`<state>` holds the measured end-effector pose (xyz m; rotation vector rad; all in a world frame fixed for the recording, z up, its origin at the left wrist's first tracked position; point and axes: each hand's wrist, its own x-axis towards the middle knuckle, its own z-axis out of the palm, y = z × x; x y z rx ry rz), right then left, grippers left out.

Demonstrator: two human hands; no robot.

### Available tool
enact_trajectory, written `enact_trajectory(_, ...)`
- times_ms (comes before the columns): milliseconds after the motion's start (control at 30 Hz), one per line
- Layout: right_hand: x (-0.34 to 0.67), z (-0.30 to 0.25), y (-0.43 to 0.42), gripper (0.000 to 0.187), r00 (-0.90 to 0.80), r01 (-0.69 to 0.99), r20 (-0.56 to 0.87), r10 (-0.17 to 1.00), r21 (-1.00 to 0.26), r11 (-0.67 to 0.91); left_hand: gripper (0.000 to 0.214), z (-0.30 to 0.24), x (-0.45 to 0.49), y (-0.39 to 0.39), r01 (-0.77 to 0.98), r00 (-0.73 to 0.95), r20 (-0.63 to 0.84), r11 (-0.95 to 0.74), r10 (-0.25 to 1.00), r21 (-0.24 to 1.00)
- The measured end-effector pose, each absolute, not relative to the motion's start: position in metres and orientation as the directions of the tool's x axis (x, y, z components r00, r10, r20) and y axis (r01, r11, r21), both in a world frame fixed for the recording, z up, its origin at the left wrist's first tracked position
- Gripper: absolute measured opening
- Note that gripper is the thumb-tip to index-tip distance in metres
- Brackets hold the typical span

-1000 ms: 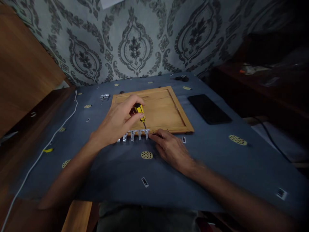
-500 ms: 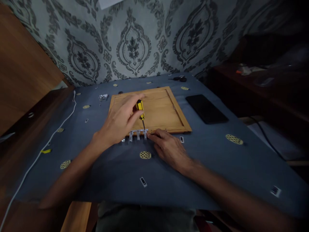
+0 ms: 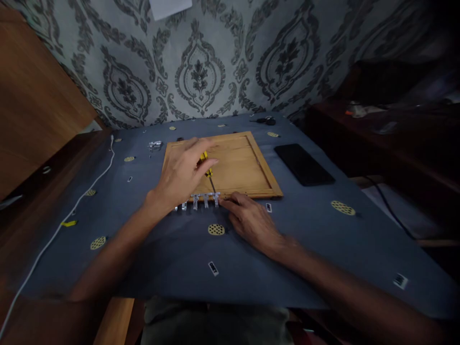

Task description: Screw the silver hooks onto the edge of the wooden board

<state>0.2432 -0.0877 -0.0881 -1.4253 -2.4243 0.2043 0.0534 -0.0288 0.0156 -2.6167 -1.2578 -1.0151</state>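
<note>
A screwdriver (image 3: 210, 173) with a yellow and black handle is in my left hand (image 3: 185, 170); the palm and fingers partly hide its handle. Its shaft slants down to the rightmost of a row of shiny metal hooks (image 3: 206, 200) along the near edge of a framed wooden board (image 3: 233, 165). My right hand (image 3: 251, 220) rests on the cloth beside that edge, its fingertips closed at the right end of the hook row. Whether a screw sits under the screwdriver tip is too small to make out.
A black phone (image 3: 304, 165) lies right of the board. Loose metal pieces (image 3: 155, 144) lie at the back left, and a dark object with a thin shaft (image 3: 266, 120) at the back right. A white cable (image 3: 77, 203) runs along the left side of the patterned blue tablecloth (image 3: 172, 268).
The screwdriver handle has tilted left and turned, with my left fingers opening slightly around it. My right hand stays at the hook row. The view has shifted slightly.
</note>
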Motion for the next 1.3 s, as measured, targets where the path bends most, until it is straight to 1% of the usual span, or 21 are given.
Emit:
enact_trajectory(67,0.243,-0.087,-0.088,0.048,-0.449,0.828,0.19,0.873,-0.278,0.487,0.028,0.013,0.055,-0.026,0.719,0.386,0.607,-0.639,0.695,0.273)
enact_trajectory(133,0.243,-0.086,-0.088,0.048,-0.45,0.834,0.175,0.876,-0.269,0.482,0.032,0.011,0.057,-0.023,0.71,0.331,0.617,-0.619,0.713,0.334)
enact_trajectory(200,0.243,-0.087,-0.088,0.049,-0.457,0.833,0.176,0.872,-0.259,0.489,0.03,0.009,0.06,-0.021,0.685,0.302,0.626,-0.621,0.718,0.382)
enact_trajectory(400,0.244,-0.092,-0.087,0.051,-0.462,0.804,0.259,0.848,-0.28,0.524,0.024,0.004,0.06,-0.02,0.585,0.275,0.633,-0.648,0.724,0.488)
enact_trajectory(567,0.245,-0.094,-0.087,0.052,-0.463,0.806,0.247,0.851,-0.281,0.521,0.017,0.001,0.056,-0.019,0.55,0.314,0.668,-0.703,0.675,0.452)
enact_trajectory(733,0.245,-0.094,-0.087,0.051,-0.46,0.799,0.253,0.851,-0.301,0.521,0.018,0.005,0.056,-0.019,0.492,0.379,0.655,-0.742,0.654,0.456)
enact_trajectory(833,0.246,-0.095,-0.087,0.05,-0.455,0.8,0.253,0.854,-0.305,0.517,0.019,0.008,0.055,-0.019,0.468,0.407,0.672,-0.773,0.619,0.428)
enact_trajectory(900,0.246,-0.096,-0.087,0.05,-0.456,0.797,0.25,0.854,-0.312,0.517,0.017,0.009,0.056,-0.02,0.479,0.416,0.681,-0.782,0.602,0.399)
enact_trajectory(1167,0.247,-0.098,-0.086,0.046,-0.461,0.763,0.303,0.834,-0.346,0.547,0.013,0.004,0.061,-0.025,0.547,0.345,0.785,-0.79,0.514,0.277)
enact_trajectory(1233,0.247,-0.098,-0.086,0.046,-0.457,0.769,0.301,0.837,-0.34,0.541,0.015,0.005,0.06,-0.025,0.536,0.355,0.782,-0.797,0.512,0.279)
enact_trajectory(1300,0.247,-0.098,-0.086,0.047,-0.452,0.777,0.3,0.84,-0.329,0.536,0.022,0.008,0.059,-0.025,0.512,0.363,0.752,-0.792,0.55,0.332)
